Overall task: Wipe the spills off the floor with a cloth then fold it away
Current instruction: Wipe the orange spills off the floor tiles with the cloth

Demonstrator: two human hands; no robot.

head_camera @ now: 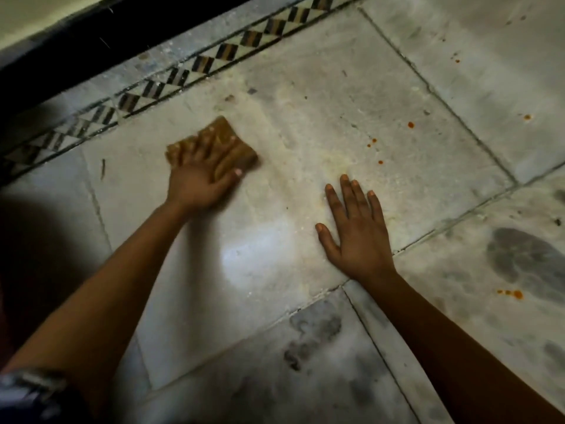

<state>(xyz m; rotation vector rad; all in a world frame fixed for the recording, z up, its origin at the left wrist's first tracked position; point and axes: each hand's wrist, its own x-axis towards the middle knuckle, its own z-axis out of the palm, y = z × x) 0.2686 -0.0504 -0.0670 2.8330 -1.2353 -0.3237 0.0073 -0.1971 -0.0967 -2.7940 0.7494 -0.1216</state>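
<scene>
left hand (198,182) pressing flat fingers on brown cloth (214,145) beside patterned border (183,75) | right hand (356,228) lying spread, released, on floor (305,117) | cloth looking soft, limp; gathering edges advised | orange spots (410,125) waiting

I see the marble floor (305,123) carrying a brown cloth (226,139) far left, under my left hand (198,185); orange spills (410,125) dot it far right; my right hand (357,231) lies flat beside.

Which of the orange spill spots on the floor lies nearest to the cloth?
The small pair of orange spots on the same tile as the brown cloth; the others lie farther right.
</scene>
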